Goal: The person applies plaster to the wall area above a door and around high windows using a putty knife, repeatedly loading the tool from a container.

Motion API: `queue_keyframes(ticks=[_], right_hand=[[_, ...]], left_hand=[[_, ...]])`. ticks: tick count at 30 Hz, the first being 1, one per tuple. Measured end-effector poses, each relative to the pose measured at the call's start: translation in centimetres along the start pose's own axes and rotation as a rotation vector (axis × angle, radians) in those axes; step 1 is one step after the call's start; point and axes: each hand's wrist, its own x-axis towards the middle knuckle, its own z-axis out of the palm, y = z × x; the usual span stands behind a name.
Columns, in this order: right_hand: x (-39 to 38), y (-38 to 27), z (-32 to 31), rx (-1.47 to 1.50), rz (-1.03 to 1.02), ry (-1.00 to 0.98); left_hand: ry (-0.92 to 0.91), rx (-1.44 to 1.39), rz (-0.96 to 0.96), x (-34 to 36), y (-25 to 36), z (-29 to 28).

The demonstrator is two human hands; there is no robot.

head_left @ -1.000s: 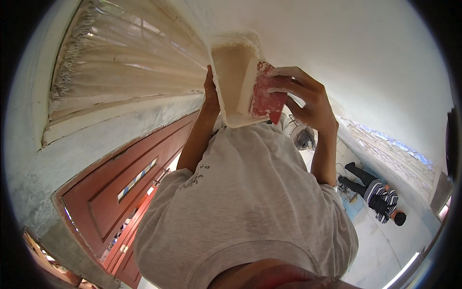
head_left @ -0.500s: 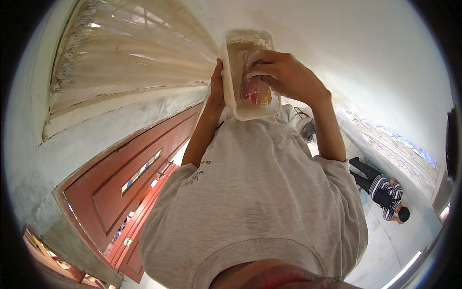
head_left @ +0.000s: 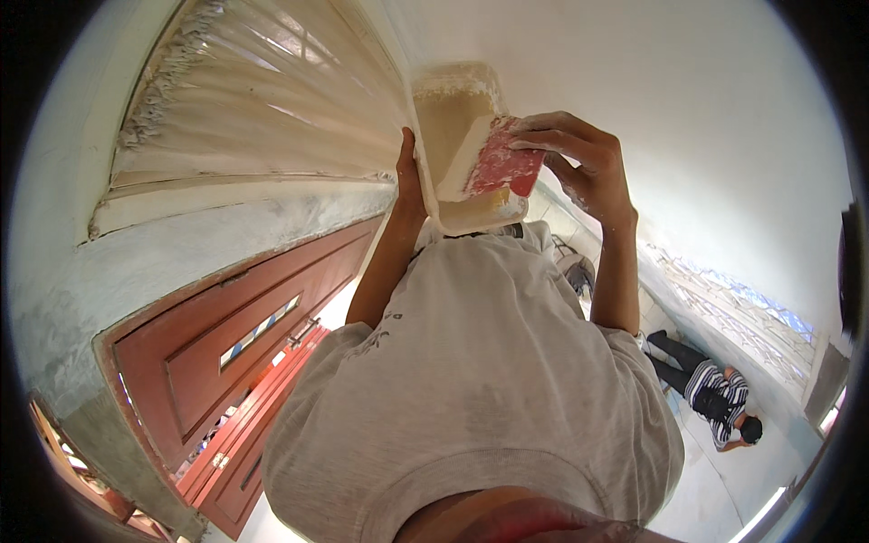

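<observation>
My left hand [head_left: 409, 176] is wrapped round the left side of a translucent, paste-smeared plastic tub [head_left: 444, 100], its thumb along the outer wall. My right hand [head_left: 584, 167] grips a red flat scraper [head_left: 502, 158] coated with whitish paste, fingers over its top edge. The scraper is tilted across the right part of the tub, with a pale band of paste along its left edge; whether it touches the tub I cannot tell. Both forearms rise beside my grey T-shirt [head_left: 471, 380].
A curtained window [head_left: 253, 100] and red wooden door [head_left: 235, 353] are on the left. A pale wall [head_left: 706, 127] with lattice openings [head_left: 724, 299] is on the right. A person in a striped top [head_left: 715, 389] is at the lower right, over the tiled floor [head_left: 706, 471].
Half a second ago the scraper was down inside the tub; it has moved up and right, its red face turned into view. My right hand has moved right with it.
</observation>
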Motion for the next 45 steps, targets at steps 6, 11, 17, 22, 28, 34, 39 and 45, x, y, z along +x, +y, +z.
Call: queue_keyframes(ticks=[6,11,17,22,28,34,39,45], right_hand=[[-0.4,1.7,0.5,0.007,0.019,0.115],[0.1,2.3,1.0,0.402,0.082,0.422],[4.4,0.4,0.5,0.721,0.161,0.643],[7.7,-1.5,-1.4,0.467,-0.006,0.430],[9.1,-4.5,-3.8,0.047,0.015,0.289],[15.5,-6.0,-7.8,0.466,-0.216,0.321],[26.3,-8.1,-13.7,0.477,-0.412,0.225],[40.2,-12.2,-17.9,0.174,-0.808,0.237]], left_hand=[[0.031,0.005,0.046,0.8,1.2,-0.9],[-0.183,0.085,0.169,0.8,2.2,-2.9],[0.049,0.326,0.405,1.4,4.0,4.9],[0.079,0.275,0.511,3.3,6.2,6.5],[0.001,0.293,0.535,2.4,7.8,8.6],[-0.078,0.348,0.562,3.3,11.0,11.7],[-0.205,0.335,0.688,6.8,15.8,17.9],[-0.345,0.259,0.822,7.9,20.0,25.2]])
